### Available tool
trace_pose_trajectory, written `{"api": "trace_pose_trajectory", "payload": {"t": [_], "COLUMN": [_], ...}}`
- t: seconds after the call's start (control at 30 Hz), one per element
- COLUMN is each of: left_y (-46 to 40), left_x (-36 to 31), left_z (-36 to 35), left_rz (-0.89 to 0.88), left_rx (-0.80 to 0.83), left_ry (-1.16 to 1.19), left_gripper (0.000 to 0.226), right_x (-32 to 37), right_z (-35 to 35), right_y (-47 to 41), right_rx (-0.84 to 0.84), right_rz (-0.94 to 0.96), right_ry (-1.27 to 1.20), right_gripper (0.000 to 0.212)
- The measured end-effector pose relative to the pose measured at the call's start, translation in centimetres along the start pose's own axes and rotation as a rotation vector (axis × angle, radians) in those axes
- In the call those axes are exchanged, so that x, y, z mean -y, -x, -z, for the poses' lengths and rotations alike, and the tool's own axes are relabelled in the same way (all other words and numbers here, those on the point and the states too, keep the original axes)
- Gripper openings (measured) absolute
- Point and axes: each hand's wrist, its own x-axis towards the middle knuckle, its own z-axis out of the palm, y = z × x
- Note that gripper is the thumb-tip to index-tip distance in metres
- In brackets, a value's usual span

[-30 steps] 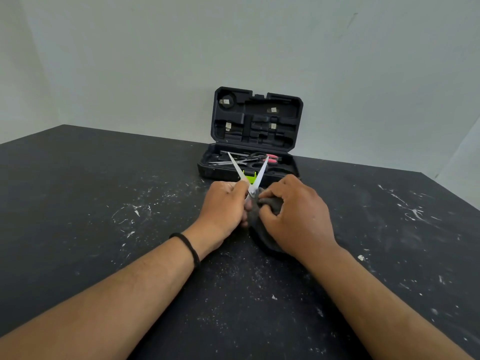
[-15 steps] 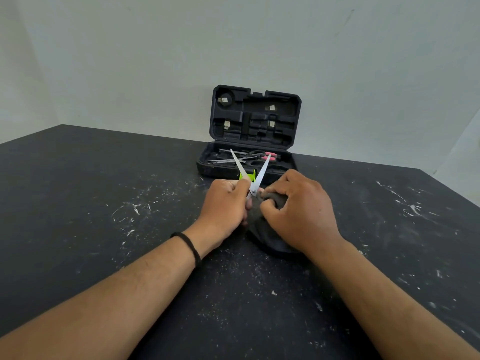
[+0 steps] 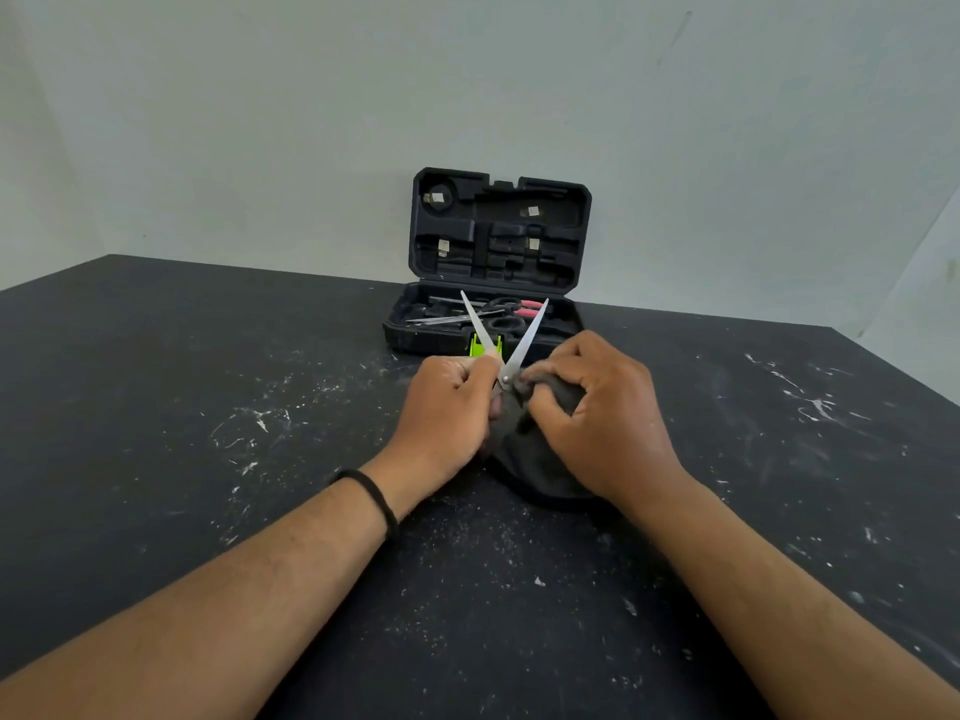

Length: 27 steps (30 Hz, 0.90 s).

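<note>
A pair of scissors (image 3: 514, 350) stands upright between my hands, its two steel blades spread in a V and pointing away from me. My left hand (image 3: 447, 407) grips the scissors at the handles, which are hidden inside the fist. My right hand (image 3: 597, 413) pinches a dark grey cloth (image 3: 524, 449) against the scissors near the pivot. The cloth bunches under my right palm and rests on the table.
A black tool case (image 3: 498, 236) stands open behind my hands, lid upright, with more scissors and a red-handled tool (image 3: 530, 306) in its tray and a green latch (image 3: 475, 348) at the front. The black table (image 3: 208, 407) is flecked with white specks. A pale wall runs behind.
The scissor blades have spread a little wider. My right hand has shifted the cloth slightly around the pivot. My left hand has kept its hold.
</note>
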Motion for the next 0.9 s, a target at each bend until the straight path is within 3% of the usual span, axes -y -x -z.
{"api": "trace_pose_trajectory", "payload": {"t": [0.07, 0.17, 0.3, 0.4, 0.53, 0.77, 0.9], "left_y": [0.0, -0.2, -0.5, -0.9, -0.8, -0.9, -1.1], "left_x": [-0.1, 0.1, 0.1, 0.0, -0.3, -0.2, 0.0], "left_z": [-0.1, 0.1, 0.2, 0.4, 0.6, 0.6, 0.6], "left_rz": [0.003, 0.015, 0.103, 0.175, 0.218, 0.205, 0.236], "left_rx": [0.016, 0.010, -0.008, 0.009, 0.049, 0.100, 0.041], "left_ry": [0.002, 0.025, 0.114, 0.188, 0.250, 0.183, 0.111], "left_gripper": [0.052, 0.050, 0.044, 0.042, 0.045, 0.048, 0.068], "right_x": [0.0, 0.4, 1.3, 1.9, 1.2, 1.3, 1.4], "right_z": [0.1, 0.1, 0.3, -0.1, -0.3, 0.1, -0.8], "right_y": [-0.2, -0.3, 0.2, 0.5, 0.2, 0.1, 0.5], "right_rx": [-0.039, 0.048, -0.010, 0.097, 0.077, -0.102, -0.028], "right_rz": [-0.004, 0.006, 0.051, 0.033, -0.008, 0.018, -0.005], "right_ry": [0.001, -0.015, -0.030, 0.076, 0.175, 0.076, 0.101], "right_gripper": [0.017, 0.014, 0.011, 0.013, 0.014, 0.009, 0.013]}}
